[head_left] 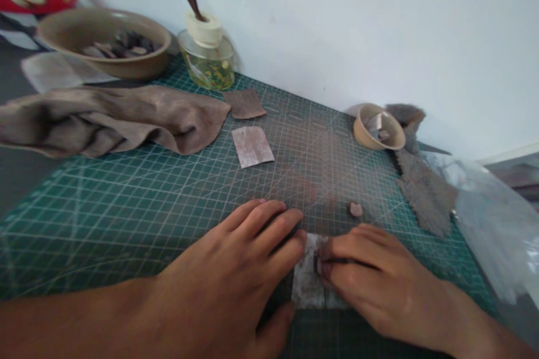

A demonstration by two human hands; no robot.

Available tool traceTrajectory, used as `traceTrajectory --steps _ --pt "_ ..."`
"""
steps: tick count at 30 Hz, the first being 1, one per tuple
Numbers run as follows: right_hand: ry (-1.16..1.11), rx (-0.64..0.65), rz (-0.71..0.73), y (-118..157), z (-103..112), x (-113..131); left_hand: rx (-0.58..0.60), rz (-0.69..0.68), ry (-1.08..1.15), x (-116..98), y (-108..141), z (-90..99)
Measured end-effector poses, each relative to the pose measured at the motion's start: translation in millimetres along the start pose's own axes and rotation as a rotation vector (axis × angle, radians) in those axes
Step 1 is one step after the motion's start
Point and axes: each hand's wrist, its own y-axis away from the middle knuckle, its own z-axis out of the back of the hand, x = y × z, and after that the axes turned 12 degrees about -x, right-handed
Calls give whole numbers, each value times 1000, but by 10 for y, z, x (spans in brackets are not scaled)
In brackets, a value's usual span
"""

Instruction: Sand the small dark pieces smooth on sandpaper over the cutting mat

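Observation:
A grey, smudged square piece lies on the green cutting mat near the front. My left hand lies flat with its fingers spread, the fingertips at the left edge of that piece. Over the right part of the piece, my right hand is closed, thumb and fingers pinched on something small and dark that I cannot make out. A small pinkish scrap sits just beyond my right hand. Farther back lie a light square piece and a brown square piece.
A crumpled brown cloth stretches across the left. Behind it stand a large bowl of scraps and a reed diffuser. At the right are a small bowl, a ragged grey piece and a clear plastic bag. A white wall rises behind.

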Motion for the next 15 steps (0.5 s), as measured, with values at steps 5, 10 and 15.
traceTrajectory --steps 5,10,15 --pt "-19 -30 94 -22 -51 34 -8 21 -4 -34 13 -1" --pt "-11 -80 -45 -5 -64 -107 29 6 59 5 -36 62" --pt "-101 -100 -55 67 -61 -215 100 116 153 22 -120 134"
